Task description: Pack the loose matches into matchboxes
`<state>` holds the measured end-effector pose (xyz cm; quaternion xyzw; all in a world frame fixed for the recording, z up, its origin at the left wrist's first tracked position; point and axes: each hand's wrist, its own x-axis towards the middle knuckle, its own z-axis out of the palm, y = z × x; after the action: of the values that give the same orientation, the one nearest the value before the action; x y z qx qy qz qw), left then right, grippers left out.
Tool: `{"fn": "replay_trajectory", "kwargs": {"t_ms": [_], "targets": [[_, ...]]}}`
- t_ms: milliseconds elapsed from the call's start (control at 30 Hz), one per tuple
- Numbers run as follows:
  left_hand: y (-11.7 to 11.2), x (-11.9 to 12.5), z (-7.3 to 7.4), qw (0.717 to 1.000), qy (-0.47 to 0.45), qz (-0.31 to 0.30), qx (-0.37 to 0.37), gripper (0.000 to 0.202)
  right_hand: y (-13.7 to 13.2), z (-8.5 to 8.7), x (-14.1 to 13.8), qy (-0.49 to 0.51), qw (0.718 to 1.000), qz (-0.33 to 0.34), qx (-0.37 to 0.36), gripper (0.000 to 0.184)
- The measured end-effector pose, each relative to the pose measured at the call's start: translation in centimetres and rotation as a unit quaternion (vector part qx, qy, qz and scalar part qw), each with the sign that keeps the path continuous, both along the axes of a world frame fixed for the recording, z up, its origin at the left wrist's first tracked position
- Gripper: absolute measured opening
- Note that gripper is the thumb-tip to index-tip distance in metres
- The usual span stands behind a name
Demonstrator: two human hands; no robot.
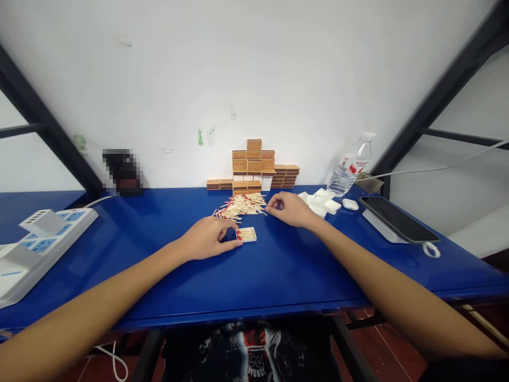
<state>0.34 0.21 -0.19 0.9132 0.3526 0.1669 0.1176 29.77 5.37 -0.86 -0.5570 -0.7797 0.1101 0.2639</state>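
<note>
Your left hand [209,237] gripped the left end of a white matchbox tray [255,235] between thumb and forefinger. The tray lay flat on the blue table [254,281] in front of you, just nearer to you than the heap of loose red-tipped matches [245,205], and a row of matches lay inside it. Your right hand [292,208] was at the right edge of the heap, thumb and forefinger drawn close together; whether you had a match between them, I could not tell. Behind the heap, brown matchboxes [254,165] stood stacked near the wall. Beyond your right hand lay a cluster of white trays [319,203], with a clear plastic water bottle [348,171], a white earbud case [350,205] and a smartphone [397,218] farther right.
</note>
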Motion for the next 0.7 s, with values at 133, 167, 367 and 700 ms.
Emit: {"fn": "replay_trajectory", "kwargs": {"t_ms": [133, 167, 367, 700], "targets": [[0.0, 0.0, -0.1, 1.000, 0.001, -0.001, 0.016, 0.037, -0.2, -0.6, -0.6, -0.028, 0.998, 0.027, -0.039, 0.008], [0.0, -0.1, -0.1, 1.000, -0.001, 0.000, 0.020, 0.037, -0.3, -0.7, -0.6, -0.029, 0.998, 0.030, -0.047, 0.008], [0.2, -0.1, -0.2, 0.999, -0.008, -0.001, 0.035, 0.036, 0.0, 0.0, 0.6, 0.006, 0.999, 0.003, -0.039, 0.013], [0.1, 0.0, -0.1, 0.999, 0.003, 0.028, 0.030, 0.041, -2.0, 1.1, -1.1, 0.011, 0.982, 0.189, 0.005, 0.017]]}}
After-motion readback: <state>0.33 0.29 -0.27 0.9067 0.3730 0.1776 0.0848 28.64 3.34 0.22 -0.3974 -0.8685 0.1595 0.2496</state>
